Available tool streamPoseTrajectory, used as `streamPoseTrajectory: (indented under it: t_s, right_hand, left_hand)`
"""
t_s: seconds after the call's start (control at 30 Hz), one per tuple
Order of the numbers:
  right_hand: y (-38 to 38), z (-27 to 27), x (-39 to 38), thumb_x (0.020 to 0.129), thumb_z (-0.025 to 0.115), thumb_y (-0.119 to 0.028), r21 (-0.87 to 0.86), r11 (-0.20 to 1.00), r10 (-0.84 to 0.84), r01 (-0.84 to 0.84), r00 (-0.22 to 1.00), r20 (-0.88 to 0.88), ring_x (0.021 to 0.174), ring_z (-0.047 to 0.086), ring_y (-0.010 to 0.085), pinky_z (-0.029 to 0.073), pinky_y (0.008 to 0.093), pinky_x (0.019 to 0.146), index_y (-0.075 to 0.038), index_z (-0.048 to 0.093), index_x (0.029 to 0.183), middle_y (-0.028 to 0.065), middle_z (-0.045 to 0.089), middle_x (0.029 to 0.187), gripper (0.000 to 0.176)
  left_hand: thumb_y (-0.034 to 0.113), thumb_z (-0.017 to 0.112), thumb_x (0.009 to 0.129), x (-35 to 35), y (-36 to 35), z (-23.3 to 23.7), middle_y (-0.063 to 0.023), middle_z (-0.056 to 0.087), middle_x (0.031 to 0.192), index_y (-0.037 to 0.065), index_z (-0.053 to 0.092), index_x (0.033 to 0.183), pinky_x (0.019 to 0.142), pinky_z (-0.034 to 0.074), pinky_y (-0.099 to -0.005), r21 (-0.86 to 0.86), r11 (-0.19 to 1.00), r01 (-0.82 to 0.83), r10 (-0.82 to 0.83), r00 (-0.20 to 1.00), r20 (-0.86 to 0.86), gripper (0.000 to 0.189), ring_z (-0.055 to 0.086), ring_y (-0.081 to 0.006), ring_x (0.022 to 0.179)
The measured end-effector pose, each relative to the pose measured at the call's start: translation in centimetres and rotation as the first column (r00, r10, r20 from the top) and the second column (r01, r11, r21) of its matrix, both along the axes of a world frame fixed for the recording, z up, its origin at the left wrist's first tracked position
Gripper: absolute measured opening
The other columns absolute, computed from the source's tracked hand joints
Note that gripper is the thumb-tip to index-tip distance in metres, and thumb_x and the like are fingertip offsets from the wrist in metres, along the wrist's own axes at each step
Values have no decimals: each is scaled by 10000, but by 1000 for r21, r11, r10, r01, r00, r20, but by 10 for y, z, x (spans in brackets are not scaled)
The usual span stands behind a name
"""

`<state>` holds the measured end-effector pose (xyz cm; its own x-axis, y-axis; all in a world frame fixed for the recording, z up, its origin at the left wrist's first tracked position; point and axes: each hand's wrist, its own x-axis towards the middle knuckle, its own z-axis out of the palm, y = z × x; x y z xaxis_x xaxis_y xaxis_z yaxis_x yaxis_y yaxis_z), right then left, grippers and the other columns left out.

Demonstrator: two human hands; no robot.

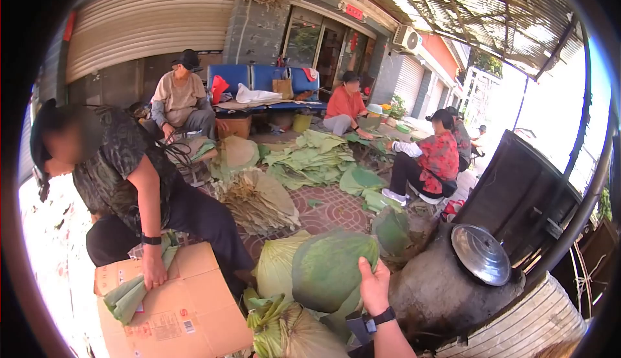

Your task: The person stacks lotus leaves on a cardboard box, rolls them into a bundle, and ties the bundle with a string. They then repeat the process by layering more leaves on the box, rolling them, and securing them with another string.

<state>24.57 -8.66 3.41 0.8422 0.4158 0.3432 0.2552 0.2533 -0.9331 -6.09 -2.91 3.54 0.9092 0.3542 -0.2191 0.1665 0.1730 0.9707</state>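
My right hand [374, 285], with a dark watch [380, 320] on the wrist, pinches the right edge of a large round green lotus leaf [330, 269] between thumb and fingers. The leaf is spread wide, and a paler yellow-green leaf [275, 264] shows behind its left side. Just below it is a gathered bundle of leaves [291, 332], cut by the bottom of the view. My left hand is not in view.
At left, a co-worker's hand [154, 272] presses a folded leaf [125, 300] on a cardboard box [194, 306]. Leaf piles [310, 157] and a dried stack [259, 199] lie ahead. A stove [446, 287] with a metal lid [480, 254] stands right. Other people sit beyond.
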Motion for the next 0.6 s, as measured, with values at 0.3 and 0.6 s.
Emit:
streamPoseTrajectory:
  t_s: [0.3, 0.6]
  right_hand:
    - [0, -2, 2, 950, 549, -95, -1, 1000, -14, 14, 1000, 25, 854, 545, 62, 447, 242, 785, 8, 622, 1079, -6, 643, 972, 181]
    - [-5, 0, -1, 952, 543, -94, -10, 1000, -1, 1, 1000, 16, 865, 548, 66, 449, 241, 793, 11, 616, 1105, 1, 645, 977, 200]
  left_hand:
    - [47, 511, 791, 1, 0, -11, -185, 606, 1214, 51, 598, 1184, 992, 428, -375, 29, 1000, 0, -2, 998, 59, 402, 564, -325, 1157]
    - [28, 497, 820, -2, -7, -13, -174, 606, 1213, 47, 599, 1179, 991, 424, -371, -44, 998, -36, 37, 999, 27, 374, 563, -309, 1155]
